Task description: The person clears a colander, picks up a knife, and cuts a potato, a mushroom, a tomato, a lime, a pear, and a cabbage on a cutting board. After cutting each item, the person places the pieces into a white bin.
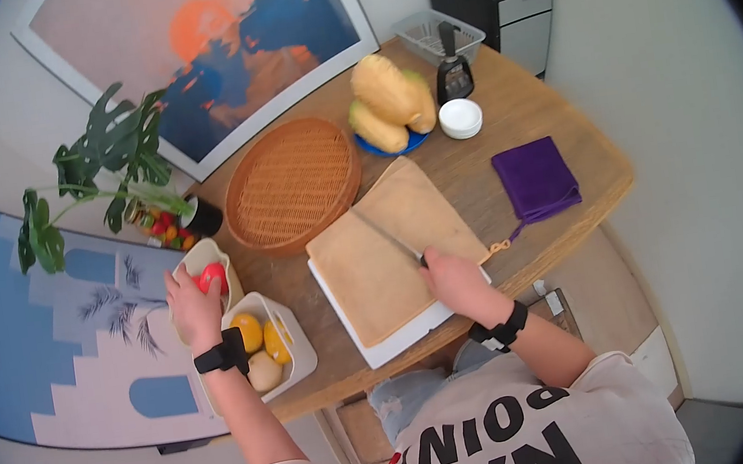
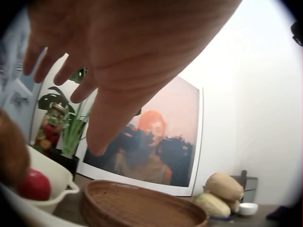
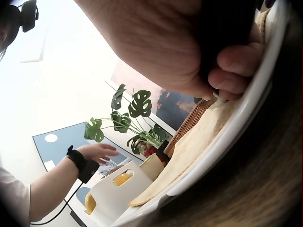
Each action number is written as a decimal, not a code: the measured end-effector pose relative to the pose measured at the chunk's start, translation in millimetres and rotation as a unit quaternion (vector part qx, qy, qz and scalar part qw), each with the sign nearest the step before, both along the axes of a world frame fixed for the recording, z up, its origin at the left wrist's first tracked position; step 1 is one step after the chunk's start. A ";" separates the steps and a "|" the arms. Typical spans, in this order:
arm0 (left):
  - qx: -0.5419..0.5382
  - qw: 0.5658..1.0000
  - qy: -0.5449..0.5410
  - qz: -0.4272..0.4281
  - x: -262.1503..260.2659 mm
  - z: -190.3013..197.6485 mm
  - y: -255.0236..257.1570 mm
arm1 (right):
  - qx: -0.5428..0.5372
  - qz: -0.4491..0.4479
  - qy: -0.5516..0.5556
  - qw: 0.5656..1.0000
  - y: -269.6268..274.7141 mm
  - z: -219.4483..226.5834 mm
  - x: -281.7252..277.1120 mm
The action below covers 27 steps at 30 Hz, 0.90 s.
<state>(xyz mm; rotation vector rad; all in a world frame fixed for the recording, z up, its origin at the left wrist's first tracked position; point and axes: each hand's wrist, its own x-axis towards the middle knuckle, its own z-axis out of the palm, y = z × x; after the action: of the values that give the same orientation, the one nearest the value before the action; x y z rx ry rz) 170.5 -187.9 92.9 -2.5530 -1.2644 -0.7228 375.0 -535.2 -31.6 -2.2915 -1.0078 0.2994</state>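
My left hand (image 1: 195, 305) hovers over a cream bin (image 1: 232, 291), fingers spread and loosely bent, nothing gripped. Inside that bin shows a shiny red round fruit or vegetable (image 2: 35, 185), just beyond the fingertips in the head view. My right hand (image 1: 460, 286) holds a knife by its black handle. The knife's blade (image 1: 386, 233) points away to the upper left over a tan cloth (image 1: 379, 291). Beneath the cloth lies a white cutting board (image 1: 377, 354), its near and left edges showing. From the right wrist, curled fingers (image 3: 232, 78) show round the dark handle.
Beside the cream bin stands a white bin (image 1: 302, 359) with yellow produce. Behind the board are a round wicker tray (image 1: 292, 186), squashes (image 1: 392, 95) on a blue plate, white bowls (image 1: 460, 117) and a knife block (image 1: 454, 78). A purple cloth (image 1: 537, 179) lies on the right.
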 end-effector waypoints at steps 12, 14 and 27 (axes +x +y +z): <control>-0.126 0.932 -0.108 -0.323 326.7 18.5 -128.3 | -0.002 0.013 0.004 1.000 0.8 -3.1 -2.3; -0.143 0.935 -0.113 -0.304 366.5 5.2 -143.8 | 0.002 0.015 -0.001 1.000 -1.1 -3.2 -0.6; -0.371 0.895 -0.189 -0.160 428.6 -42.0 -140.0 | 0.013 0.006 0.034 0.999 -1.6 -6.8 1.0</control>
<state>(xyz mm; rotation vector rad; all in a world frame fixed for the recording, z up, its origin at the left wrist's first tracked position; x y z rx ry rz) 599.1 -327.9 50.9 -3.4319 -1.4595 -0.9886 376.0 -536.8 -38.4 -2.2368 -0.9868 0.3650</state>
